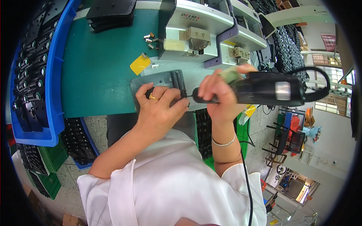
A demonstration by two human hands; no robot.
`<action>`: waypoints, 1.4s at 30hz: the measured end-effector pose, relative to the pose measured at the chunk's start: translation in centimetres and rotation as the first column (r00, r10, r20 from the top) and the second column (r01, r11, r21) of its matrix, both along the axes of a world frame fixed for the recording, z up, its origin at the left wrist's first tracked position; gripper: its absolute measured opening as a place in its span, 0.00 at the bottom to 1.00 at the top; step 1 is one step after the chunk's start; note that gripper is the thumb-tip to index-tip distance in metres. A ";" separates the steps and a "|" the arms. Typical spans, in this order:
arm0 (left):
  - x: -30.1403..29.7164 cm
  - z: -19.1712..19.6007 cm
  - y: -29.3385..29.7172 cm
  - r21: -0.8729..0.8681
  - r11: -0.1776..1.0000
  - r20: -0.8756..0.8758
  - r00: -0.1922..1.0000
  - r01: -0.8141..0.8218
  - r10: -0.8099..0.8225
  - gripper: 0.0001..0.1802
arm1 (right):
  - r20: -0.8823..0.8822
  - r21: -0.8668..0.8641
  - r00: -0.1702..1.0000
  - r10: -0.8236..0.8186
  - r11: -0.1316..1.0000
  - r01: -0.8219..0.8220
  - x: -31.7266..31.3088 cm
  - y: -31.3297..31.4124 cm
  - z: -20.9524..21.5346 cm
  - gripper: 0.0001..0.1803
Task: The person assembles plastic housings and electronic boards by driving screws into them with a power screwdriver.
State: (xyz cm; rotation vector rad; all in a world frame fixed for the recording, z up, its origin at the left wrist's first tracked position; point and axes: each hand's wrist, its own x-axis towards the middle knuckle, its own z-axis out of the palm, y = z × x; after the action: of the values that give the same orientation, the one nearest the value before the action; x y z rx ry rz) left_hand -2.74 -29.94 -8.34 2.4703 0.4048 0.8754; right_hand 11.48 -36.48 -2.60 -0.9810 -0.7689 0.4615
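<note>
My right hand is wrapped round a black electric screwdriver, held level with its tip pointing left. The thin bit ends at the right edge of a dark grey fixture on the table. My left hand rests over that fixture, fingers bent and pressing on a small black part whose shape they mostly hide. Its fingertips are close to the bit. Whether the bit touches a screw is too small to tell.
A yellow card and several small metal pieces lie beyond the fixture. Grey bench machines stand at the back. A blue crate of black parts sits at left, near stacked black plates. The screwdriver's cord hangs by my right arm.
</note>
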 end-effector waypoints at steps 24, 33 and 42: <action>0.8 2.3 0.5 -0.243 0.970 -0.182 0.981 0.020 -0.066 0.04 | 0.246 0.305 0.952 -0.183 0.947 0.103 4.6 7.0 2.5 0.27; 0.9 2.2 0.4 -0.206 0.978 -0.155 0.987 0.019 -0.052 0.02 | 0.489 0.153 0.867 -0.095 0.988 0.021 5.2 7.1 2.9 0.26; 1.0 2.0 0.2 -0.198 0.980 -0.159 0.987 0.003 -0.036 0.02 | 0.356 0.188 0.924 -0.138 0.979 0.074 4.7 6.3 3.4 0.26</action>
State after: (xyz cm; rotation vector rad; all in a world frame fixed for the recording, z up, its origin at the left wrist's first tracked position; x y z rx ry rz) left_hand -1.76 -29.77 -6.31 2.3632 0.4974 0.5974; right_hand 16.16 -30.16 0.79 -0.9532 -1.0687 0.1107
